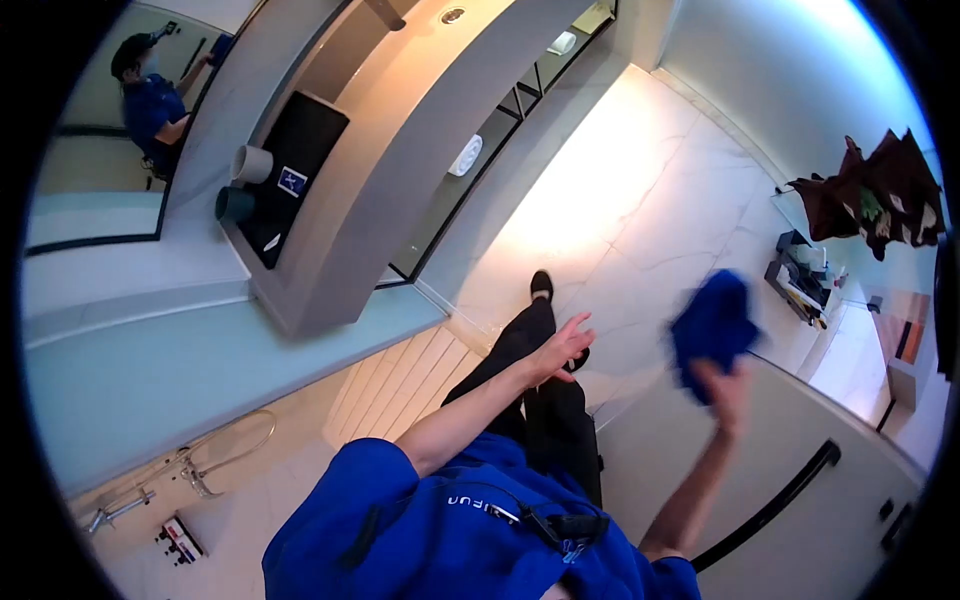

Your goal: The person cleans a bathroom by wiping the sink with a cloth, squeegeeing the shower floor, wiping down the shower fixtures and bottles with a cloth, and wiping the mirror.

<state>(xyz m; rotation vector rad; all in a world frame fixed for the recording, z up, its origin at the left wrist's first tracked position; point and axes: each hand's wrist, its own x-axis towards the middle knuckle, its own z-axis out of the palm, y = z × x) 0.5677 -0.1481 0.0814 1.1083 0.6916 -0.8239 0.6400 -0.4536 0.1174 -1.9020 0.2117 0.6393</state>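
My right hand [726,392], smeared by motion, grips a blue cloth [714,325] that hangs out in front of it, over the pale floor. Folds and edges of the cloth are blurred. My left hand [562,352] is held out over my legs and shoes, its fingers spread with nothing in them. Below both arms is my blue shirt [400,530], with a dark strap and clip at its front.
On the left, a grey vanity [370,200] carries a black tray [305,150] with two cups, beside a mirror [130,130]. A door with a black handle [775,510] stands at lower right. Beyond are a caddy of supplies [800,280] and dark hanging bags [870,195].
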